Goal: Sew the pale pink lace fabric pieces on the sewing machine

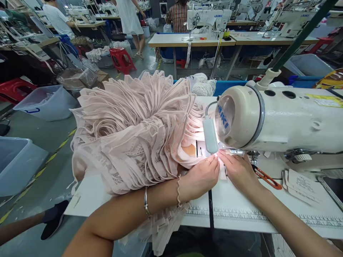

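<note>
Head view is showing two bare hands working close together under the front end of a white sewing machine (292, 117). The left hand (202, 176) is coming in from the near left, its fingers bunching together at a small piece of pale pink cloth (222, 170); whether they are clamping it cannot be told, since the thumb side is hiding. The right hand (238, 171) is reaching in from the other side, its fingers extending over the same cloth and touching it, with any pinch under them also impossible to tell. This cloth is lying on the white table (235, 203) between the fingertips, just beside the needle area. A small grey-green lamp (210, 135) is hanging right above the left fingertips, lighting the spot. Left of the grip, a large heap of pale pink lace garments (128, 142) is spreading across the table and touching the left forearm. Right of the right hand, orange-handled snips (268, 178) are lying beside the machine, and paper slips (301, 187) are resting farther right. Nearer the person than the grip, a printed ruler strip (241, 216) is running along the table edge.
</note>
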The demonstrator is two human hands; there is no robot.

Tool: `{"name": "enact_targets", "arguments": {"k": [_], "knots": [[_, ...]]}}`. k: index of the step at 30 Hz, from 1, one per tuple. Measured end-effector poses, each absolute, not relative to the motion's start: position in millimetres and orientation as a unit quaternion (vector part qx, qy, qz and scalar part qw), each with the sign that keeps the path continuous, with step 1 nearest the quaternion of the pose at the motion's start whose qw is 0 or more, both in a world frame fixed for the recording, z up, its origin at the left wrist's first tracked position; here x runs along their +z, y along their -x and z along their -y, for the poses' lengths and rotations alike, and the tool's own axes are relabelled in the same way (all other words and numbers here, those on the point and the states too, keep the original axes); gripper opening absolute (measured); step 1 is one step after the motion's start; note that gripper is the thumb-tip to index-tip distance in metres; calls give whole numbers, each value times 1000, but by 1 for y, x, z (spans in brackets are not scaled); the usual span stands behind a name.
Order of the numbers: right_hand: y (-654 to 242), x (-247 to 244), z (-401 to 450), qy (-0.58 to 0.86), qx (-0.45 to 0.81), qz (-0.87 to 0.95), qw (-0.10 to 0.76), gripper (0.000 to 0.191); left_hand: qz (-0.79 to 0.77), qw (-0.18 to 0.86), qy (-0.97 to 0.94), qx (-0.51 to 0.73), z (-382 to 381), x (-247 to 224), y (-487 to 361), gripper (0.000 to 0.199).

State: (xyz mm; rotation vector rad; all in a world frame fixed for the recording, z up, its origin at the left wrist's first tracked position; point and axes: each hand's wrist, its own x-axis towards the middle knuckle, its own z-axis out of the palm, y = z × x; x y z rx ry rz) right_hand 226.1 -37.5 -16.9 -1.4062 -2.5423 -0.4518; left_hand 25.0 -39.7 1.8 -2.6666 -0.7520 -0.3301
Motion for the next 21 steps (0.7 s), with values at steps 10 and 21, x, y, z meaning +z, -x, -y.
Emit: {"name": "enact_targets", "arguments": {"k": [10,21], "knots": [[-219,-5,36,563,-41,825,-20,57,273,117,950,-98,36,7,-25,30],[-224,-17,28,531,-93,839,68,47,289,137,939,-123,32,-3,-27,33]]}}
